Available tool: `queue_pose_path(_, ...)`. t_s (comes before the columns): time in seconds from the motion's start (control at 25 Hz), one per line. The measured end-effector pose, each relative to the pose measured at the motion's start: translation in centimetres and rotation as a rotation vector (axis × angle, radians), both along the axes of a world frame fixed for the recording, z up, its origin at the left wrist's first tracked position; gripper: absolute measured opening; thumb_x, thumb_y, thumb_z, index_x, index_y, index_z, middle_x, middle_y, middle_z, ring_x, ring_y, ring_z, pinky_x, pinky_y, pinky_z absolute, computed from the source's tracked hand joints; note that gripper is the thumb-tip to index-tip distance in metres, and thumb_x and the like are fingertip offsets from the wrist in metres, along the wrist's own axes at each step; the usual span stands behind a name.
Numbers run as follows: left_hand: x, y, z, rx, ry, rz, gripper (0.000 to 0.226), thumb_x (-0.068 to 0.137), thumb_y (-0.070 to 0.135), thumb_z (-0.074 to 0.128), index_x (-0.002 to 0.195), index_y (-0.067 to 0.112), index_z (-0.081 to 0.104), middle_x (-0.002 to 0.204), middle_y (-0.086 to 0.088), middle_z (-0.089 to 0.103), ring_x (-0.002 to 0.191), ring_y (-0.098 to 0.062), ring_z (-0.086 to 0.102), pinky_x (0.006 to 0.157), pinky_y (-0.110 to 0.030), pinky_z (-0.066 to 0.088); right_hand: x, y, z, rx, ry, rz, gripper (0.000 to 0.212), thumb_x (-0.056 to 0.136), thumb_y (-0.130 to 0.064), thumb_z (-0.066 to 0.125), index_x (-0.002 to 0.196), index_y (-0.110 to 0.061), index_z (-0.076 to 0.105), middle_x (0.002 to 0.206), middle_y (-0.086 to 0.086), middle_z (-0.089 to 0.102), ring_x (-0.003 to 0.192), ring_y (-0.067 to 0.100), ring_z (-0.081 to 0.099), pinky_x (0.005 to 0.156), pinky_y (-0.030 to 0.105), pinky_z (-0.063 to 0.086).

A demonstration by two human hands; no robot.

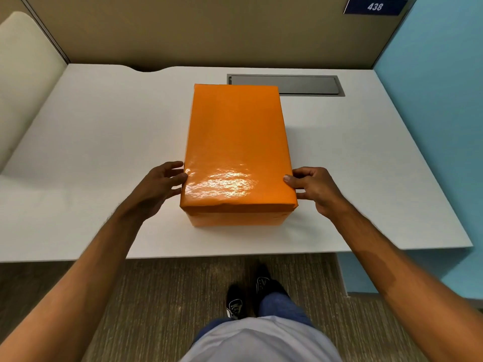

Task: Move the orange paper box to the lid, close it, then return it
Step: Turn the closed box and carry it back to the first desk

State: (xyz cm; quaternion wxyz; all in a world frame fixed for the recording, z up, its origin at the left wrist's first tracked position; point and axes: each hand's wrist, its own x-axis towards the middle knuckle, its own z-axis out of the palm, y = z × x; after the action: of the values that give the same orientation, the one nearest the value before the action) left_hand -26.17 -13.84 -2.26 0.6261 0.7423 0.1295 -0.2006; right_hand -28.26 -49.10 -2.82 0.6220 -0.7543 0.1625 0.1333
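Orange paper box (236, 152) is seated mid-desk on the white table (91, 142), lid (235, 121) fitted on top, far end just in front of the grey cable hatch (300, 85). Near corners are clasped from both sides. Left hand (159, 186): fingers spread, tips pressed to the lid's left edge. Right hand (315, 188): thumb on the lid top, fingers curled against the right side. Box probably resting on the table, not lifted; underside not visible.
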Motion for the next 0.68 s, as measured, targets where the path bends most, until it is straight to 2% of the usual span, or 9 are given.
queue_pose_path(0.16, 2.0, 0.3, 0.3, -0.074, 0.027, 0.002, 0.048, 0.095, 0.002, 0.052, 0.138, 0.024, 0.046, 0.126, -0.002, 0.061, 0.113, -0.023, 0.061, 0.083, -0.039, 0.053, 1.9, -0.1, 0.2, 0.046, 0.014, 0.021, 0.042, 0.087, -0.02, 0.07, 0.127, -0.013, 0.057, 0.122, 0.007, 0.065, 0.102, 0.024, 0.065, 0.079, 0.039, 0.056)
queue_pose_path(0.28, 4.2, -0.2, 0.4, -0.053, 0.019, 0.003, 0.044, 0.094, 0.015, 0.058, 0.136, 0.024, 0.047, 0.122, 0.0, 0.063, 0.11, -0.021, 0.063, 0.082, -0.037, 0.053, 4.5, 0.1, 0.4, 0.058, -0.013, -0.03, 0.044, 0.091, -0.026, 0.065, 0.132, -0.013, 0.054, 0.123, 0.008, 0.064, 0.106, 0.026, 0.064, 0.083, 0.04, 0.055)
queue_pose_path(0.44, 8.1, -1.6, 0.5, -0.027, 0.016, 0.036, 0.035, 0.097, 0.025, 0.056, 0.131, 0.019, 0.051, 0.119, -0.001, 0.064, 0.108, -0.023, 0.062, 0.076, -0.034, 0.052, 9.3, 0.3, 0.6, 0.031, -0.047, -0.053, 0.041, 0.095, -0.029, 0.061, 0.132, -0.011, 0.056, 0.123, 0.01, 0.065, 0.108, 0.029, 0.064, 0.085, 0.04, 0.054)
queue_pose_path(0.48, 9.1, -1.8, 0.5, -0.021, 0.016, 0.041, 0.034, 0.098, 0.025, 0.054, 0.13, 0.018, 0.052, 0.12, -0.002, 0.064, 0.11, -0.024, 0.062, 0.079, -0.036, 0.052, 10.5, 0.3, 0.7, 0.027, -0.052, -0.056, 0.039, 0.095, -0.028, 0.06, 0.13, -0.01, 0.058, 0.122, 0.01, 0.066, 0.108, 0.03, 0.064, 0.085, 0.04, 0.054)
queue_pose_path(0.6, 12.7, -2.5, 0.5, 0.006, 0.022, 0.065, 0.042, 0.098, 0.029, 0.053, 0.137, 0.013, 0.051, 0.133, -0.007, 0.059, 0.12, -0.03, 0.056, 0.103, -0.05, 0.044, 14.2, 0.2, 0.6, -0.006, -0.06, -0.077, 0.038, 0.096, -0.027, 0.059, 0.129, -0.008, 0.059, 0.12, 0.011, 0.066, 0.108, 0.031, 0.065, 0.087, 0.042, 0.055)
queue_pose_path(0.68, 15.2, -3.0, 0.5, 0.017, 0.017, 0.088, 0.047, 0.097, 0.034, 0.054, 0.138, 0.012, 0.051, 0.135, -0.006, 0.058, 0.123, -0.03, 0.054, 0.107, -0.052, 0.04, 16.7, 0.2, 0.6, -0.062, -0.071, -0.076, 0.043, 0.094, -0.028, 0.062, 0.132, -0.008, 0.057, 0.124, 0.01, 0.065, 0.108, 0.029, 0.064, 0.091, 0.044, 0.055)
